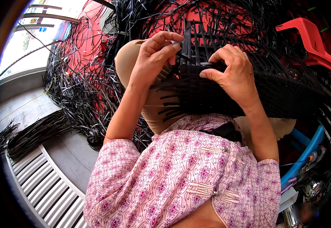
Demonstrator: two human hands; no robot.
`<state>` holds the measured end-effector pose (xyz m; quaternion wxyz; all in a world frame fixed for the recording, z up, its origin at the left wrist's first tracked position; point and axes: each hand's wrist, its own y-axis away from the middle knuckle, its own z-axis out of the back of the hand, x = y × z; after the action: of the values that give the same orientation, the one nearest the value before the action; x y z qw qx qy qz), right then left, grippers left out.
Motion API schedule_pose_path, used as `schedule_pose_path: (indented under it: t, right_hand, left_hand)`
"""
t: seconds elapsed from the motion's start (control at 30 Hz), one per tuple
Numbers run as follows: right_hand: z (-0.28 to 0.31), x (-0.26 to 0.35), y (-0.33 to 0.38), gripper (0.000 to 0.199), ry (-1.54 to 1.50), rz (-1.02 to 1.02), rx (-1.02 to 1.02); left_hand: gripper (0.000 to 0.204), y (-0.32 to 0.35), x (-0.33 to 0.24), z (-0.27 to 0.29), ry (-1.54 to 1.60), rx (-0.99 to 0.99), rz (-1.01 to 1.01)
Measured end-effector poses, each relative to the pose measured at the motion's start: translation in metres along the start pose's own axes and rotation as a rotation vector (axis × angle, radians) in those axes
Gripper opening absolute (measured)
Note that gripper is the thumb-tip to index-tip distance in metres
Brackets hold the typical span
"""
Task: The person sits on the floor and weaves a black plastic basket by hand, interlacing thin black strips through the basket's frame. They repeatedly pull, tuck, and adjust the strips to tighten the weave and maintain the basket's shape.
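A black woven piece (249,89) made of flat plastic strips lies across my lap, densely woven on the near side. Beyond that, upright strips (198,40) stand in an open grid, and loose strip ends stick out at its left side. At the weave's upper left corner, my left hand (158,53) is closed in a pinch on a black strip (183,57), whose end is partly hidden by the fingers. Over the top edge of the dense weave is my right hand (234,72), thumb and forefinger apart with a gap between their tips, other fingers bent.
Tangled black strips (93,91) cover a red surface (87,49) ahead and to the left. A strip bundle (40,133) lies by a slatted metal rack (45,186) at left. A red plastic chair (306,41) stands far right; a blue plastic piece (306,155) is nearer.
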<state>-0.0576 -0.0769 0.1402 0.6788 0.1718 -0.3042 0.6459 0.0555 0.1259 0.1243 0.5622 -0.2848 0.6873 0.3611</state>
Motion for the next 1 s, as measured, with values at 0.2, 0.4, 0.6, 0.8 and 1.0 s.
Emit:
schedule_pose_path:
  t: [0.2, 0.4, 0.6, 0.8, 1.0]
  right_hand:
    - [-0.005, -0.002, 0.003, 0.032, 0.032, 0.138, -0.086]
    - [-0.011, -0.001, 0.007, 0.029, 0.031, 0.195, -0.153]
    - [-0.015, -0.003, 0.007, 0.027, -0.034, 0.229, -0.143]
    - [-0.011, -0.003, 0.010, 0.027, 0.001, 0.264, -0.125]
    - [-0.009, -0.005, 0.034, 0.041, 0.173, 0.262, -0.249]
  left_hand:
    - [0.017, 0.022, -0.001, -0.003, 0.042, -0.017, -0.094]
    - [0.020, 0.036, 0.012, 0.005, 0.035, 0.017, -0.153]
    - [0.021, 0.046, 0.018, 0.007, 0.026, 0.058, -0.176]
    - [0.024, 0.053, 0.019, 0.004, -0.276, -0.024, -0.221]
    - [0.027, 0.061, 0.021, 0.006, -0.362, -0.024, -0.205]
